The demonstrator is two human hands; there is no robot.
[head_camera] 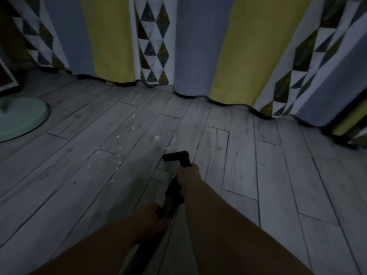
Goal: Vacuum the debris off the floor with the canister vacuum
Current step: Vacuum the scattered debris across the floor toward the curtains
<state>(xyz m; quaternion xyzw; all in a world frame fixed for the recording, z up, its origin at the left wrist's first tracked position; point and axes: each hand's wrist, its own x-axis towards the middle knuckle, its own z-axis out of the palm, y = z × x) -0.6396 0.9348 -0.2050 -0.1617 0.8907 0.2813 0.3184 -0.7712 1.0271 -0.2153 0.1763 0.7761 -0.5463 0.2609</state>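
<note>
Beside the debris (119, 153), the vacuum nozzle (175, 156) points left.

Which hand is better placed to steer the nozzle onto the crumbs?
Right hand: it holds the wand just behind the nozzle, near the crumbs. The left hand holds the hose farther back.

We saw a floor (278, 175) of grey, wood-grained planks with a matt finish, a curtain (198, 46) of soft matt cloth, a nozzle (175, 156) of dull black plastic, a ribbed black hose (168, 207), and a smooth, faintly glossy pale green base (21, 118).
</note>
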